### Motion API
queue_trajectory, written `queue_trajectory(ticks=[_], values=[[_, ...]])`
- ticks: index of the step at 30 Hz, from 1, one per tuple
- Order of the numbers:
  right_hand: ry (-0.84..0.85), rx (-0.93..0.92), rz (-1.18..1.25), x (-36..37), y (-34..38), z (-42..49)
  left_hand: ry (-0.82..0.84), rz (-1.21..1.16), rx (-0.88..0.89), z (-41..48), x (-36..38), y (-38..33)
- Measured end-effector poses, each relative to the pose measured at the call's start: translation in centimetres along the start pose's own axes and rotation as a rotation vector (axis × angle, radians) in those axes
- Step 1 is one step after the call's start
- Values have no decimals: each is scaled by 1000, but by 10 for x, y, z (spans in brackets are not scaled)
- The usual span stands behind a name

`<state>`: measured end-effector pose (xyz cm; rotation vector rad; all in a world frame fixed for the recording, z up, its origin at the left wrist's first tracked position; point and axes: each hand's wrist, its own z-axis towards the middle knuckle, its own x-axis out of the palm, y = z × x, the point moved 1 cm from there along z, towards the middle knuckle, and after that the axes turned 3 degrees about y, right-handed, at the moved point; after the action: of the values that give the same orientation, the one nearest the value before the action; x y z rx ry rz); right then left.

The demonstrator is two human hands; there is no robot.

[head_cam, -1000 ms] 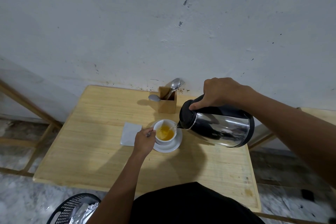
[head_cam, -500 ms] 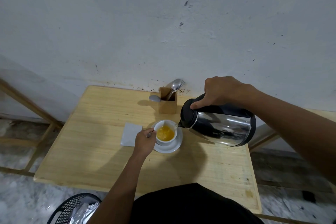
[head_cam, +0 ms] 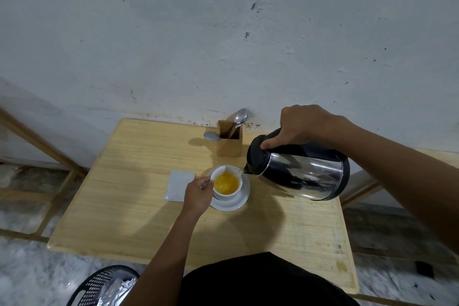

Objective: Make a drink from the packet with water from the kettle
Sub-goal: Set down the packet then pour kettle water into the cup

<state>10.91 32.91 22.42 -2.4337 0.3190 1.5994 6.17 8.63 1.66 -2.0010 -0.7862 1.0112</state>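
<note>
A white cup [head_cam: 226, 195] of orange-yellow liquid stands on a white saucer [head_cam: 238, 202] on the wooden table [head_cam: 129, 206]. My left hand [head_cam: 197, 195] is closed around the cup's handle at its left side. My right hand [head_cam: 301, 125] grips the black handle of a steel kettle [head_cam: 303, 172], tilted left in the air. The kettle's spout sits at the cup's right rim, with a thin stream of water running in. No packet shows on the table.
A white napkin [head_cam: 177, 187] lies left of the saucer, partly under my left hand. A wooden holder [head_cam: 229, 145] with spoons and a fork stands by the wall. A black mesh bin [head_cam: 99, 288] with foil wrapping sits on the floor at lower left.
The kettle has stayed tilted over the cup with water running in. The liquid level in the cup has risen a little. Both hands hold their places.
</note>
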Motion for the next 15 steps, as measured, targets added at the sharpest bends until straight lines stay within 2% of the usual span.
queue_trajectory(ticks=[7, 15], values=[[-8, 9, 18, 2, -5, 1, 3, -4, -2, -2, 0, -3], [-2, 50, 199, 10, -22, 1, 4, 9, -15, -2, 0, -2]])
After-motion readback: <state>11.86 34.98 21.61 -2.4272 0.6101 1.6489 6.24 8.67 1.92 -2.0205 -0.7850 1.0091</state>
